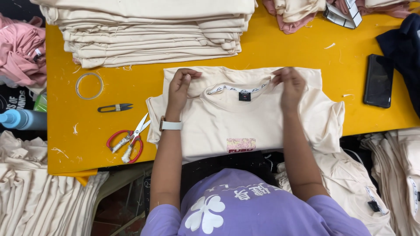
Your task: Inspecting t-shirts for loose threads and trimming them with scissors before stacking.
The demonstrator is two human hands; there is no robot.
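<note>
A bright yellow table (271,48) fills the middle of my view, flecked with white thread scraps and ringed by piles of cloth. At its centre lies a cream T-shirt (245,120), flat, neck toward the top of the frame, hem hanging over the near edge, a small pink printed patch low on its front.

My left hand (180,87) sits at centre-left of the frame, fingers curled and pinched shut on the shirt's shoulder fabric just beside the collar. The wrist is bent slightly, a white watch (169,125) strapped across it, and the forearm runs straight down toward the bottom of the frame. My right hand (289,85) mirrors it at centre-right, fingertips closed on the opposite shoulder edge, knuckles up, the forearm angling down and outward to a purple sleeve.

Left of the shirt, red-handled scissors (129,140) lie open on the table; above them rest small black thread snips (114,107) and, higher, a clear tape ring (89,85). A tall stack of folded cream shirts (148,32) sits in the upper left, just beyond the collar. A black phone (379,81) lies at the right edge beside dark navy cloth. Pink garments (22,52) bunch at the far left, and more cream fabric heaps below the table in both lower corners.
</note>
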